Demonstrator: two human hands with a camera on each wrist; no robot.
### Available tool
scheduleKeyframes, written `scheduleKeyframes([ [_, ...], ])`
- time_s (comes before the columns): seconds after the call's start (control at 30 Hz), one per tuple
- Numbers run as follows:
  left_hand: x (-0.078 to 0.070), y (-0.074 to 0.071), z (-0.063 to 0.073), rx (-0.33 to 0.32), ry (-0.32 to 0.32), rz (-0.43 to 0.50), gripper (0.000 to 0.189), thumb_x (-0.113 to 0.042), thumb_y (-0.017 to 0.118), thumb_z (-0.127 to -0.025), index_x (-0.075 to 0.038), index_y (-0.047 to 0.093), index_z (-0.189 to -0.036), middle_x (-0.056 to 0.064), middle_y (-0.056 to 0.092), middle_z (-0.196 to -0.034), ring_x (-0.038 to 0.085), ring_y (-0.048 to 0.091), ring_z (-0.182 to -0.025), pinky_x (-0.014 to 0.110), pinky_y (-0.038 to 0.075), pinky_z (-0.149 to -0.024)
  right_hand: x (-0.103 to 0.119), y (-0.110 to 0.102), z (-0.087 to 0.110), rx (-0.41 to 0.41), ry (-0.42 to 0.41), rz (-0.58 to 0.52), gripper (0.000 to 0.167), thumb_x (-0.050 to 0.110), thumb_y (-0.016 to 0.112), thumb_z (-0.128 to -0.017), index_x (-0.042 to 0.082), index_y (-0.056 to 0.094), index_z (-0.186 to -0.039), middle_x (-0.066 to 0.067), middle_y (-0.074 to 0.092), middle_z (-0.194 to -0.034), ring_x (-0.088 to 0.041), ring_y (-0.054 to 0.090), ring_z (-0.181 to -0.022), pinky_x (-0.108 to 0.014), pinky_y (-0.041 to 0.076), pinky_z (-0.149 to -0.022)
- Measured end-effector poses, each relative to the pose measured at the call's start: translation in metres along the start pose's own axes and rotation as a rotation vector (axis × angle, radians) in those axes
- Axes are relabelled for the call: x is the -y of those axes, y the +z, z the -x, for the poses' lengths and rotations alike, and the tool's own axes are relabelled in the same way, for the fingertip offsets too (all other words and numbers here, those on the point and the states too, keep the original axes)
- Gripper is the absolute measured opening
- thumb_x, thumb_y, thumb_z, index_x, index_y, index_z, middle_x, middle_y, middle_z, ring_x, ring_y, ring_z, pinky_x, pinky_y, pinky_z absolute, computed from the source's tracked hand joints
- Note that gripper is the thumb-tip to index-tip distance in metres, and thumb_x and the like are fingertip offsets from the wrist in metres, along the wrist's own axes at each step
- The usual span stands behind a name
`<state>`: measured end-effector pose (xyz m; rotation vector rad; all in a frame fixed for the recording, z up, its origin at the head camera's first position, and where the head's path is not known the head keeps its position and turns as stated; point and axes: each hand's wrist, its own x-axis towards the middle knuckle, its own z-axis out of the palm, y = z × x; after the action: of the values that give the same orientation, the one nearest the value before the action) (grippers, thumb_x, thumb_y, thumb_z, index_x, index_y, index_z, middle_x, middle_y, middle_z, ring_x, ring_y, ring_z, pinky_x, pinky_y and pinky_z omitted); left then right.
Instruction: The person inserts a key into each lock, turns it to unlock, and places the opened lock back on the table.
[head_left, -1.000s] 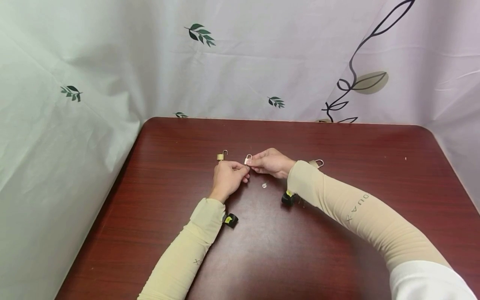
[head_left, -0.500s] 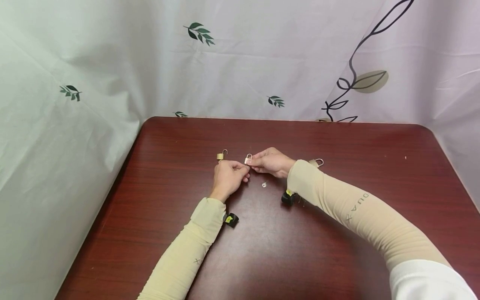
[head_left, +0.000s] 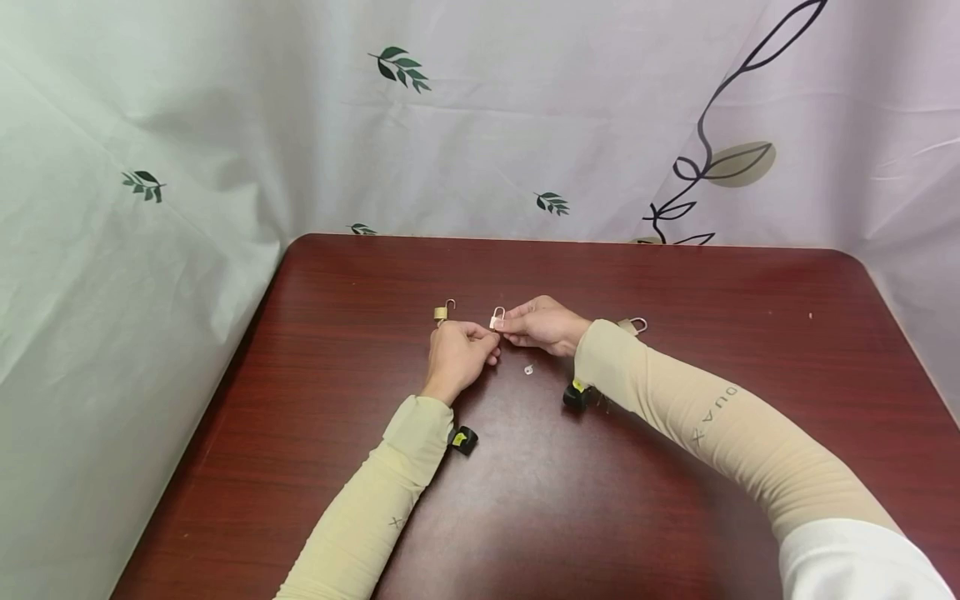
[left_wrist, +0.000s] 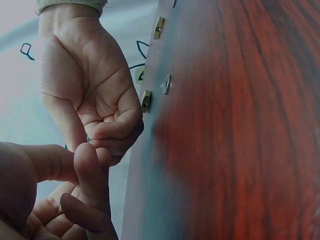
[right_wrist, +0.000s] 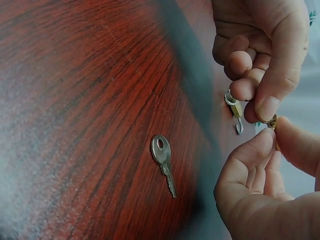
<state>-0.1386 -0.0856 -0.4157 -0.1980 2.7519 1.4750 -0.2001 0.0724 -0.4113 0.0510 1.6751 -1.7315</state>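
Note:
Above the table's far half, my right hand [head_left: 543, 325] pinches a small brass padlock [head_left: 497, 322] between thumb and fingers, its shackle upward. My left hand [head_left: 459, 354] meets it from below, thumb and forefinger pinched at the padlock's underside. What those fingertips hold is mostly covered; it appears to be a key. In the right wrist view the padlock's brass end [right_wrist: 273, 121] shows between both hands' fingertips. A loose silver key [head_left: 528, 369] lies on the table below the hands. Behind the left hand lies a brass padlock [head_left: 440, 313] with its shackle swung out and a key ring-shaped head [right_wrist: 229, 96] at its end.
Another padlock [head_left: 633, 326] lies beside the right sleeve, partly covered by it. Two brass padlocks show in the left wrist view, an upper one [left_wrist: 158, 28] and a lower one [left_wrist: 145, 101]. The red-brown table [head_left: 585, 500] ends at a patterned curtain [head_left: 480, 150].
Both hands stay almost in place. The held padlock's shackle stands slightly higher and more upright above the right fingers than before. The loose key has not moved.

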Motion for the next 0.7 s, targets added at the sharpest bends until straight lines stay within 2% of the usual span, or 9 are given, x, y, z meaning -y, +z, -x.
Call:
scheduleKeyframes([
  [0.23, 0.0009, 0.0004, 0.0004, 0.009, -0.005, 0.016, 0.015, -0.018, 0.072, -0.089, -0.012, 0.08, -0.078, -0.007, 0.069, -0.06, 0.008, 0.068, -0.054, 0.024, 0.048, -0.056, 0.0017, -0.0003, 0.0012, 0.006, 0.009, 0.028, 0.017, 0.002, 0.061, -0.099, 0.004, 0.069, -0.084, 0.0, 0.066, -0.077, -0.007, 0.058, -0.068, -0.019, 0.051, -0.066],
  [0.47, 0.0019, 0.0002, 0.0, 0.038, -0.032, 0.055, 0.015, -0.02, 0.071, -0.093, -0.01, 0.08, -0.086, -0.006, 0.072, -0.067, 0.007, 0.069, -0.057, 0.025, 0.049, -0.062, 0.0016, -0.0001, 0.0004, -0.004, -0.021, 0.027, 0.019, -0.002, 0.06, -0.099, 0.001, 0.069, -0.083, -0.003, 0.066, -0.077, -0.008, 0.058, -0.068, -0.018, 0.051, -0.065],
  [0.7, 0.0015, -0.0001, -0.0004, 0.052, -0.048, 0.068, 0.014, -0.019, 0.071, -0.094, -0.01, 0.08, -0.089, -0.005, 0.073, -0.068, 0.008, 0.07, -0.058, 0.026, 0.051, -0.067, 0.0031, 0.0004, 0.0014, -0.013, -0.018, 0.033, 0.014, -0.002, 0.06, -0.099, -0.002, 0.069, -0.088, -0.003, 0.066, -0.078, -0.008, 0.059, -0.068, -0.017, 0.051, -0.065],
])
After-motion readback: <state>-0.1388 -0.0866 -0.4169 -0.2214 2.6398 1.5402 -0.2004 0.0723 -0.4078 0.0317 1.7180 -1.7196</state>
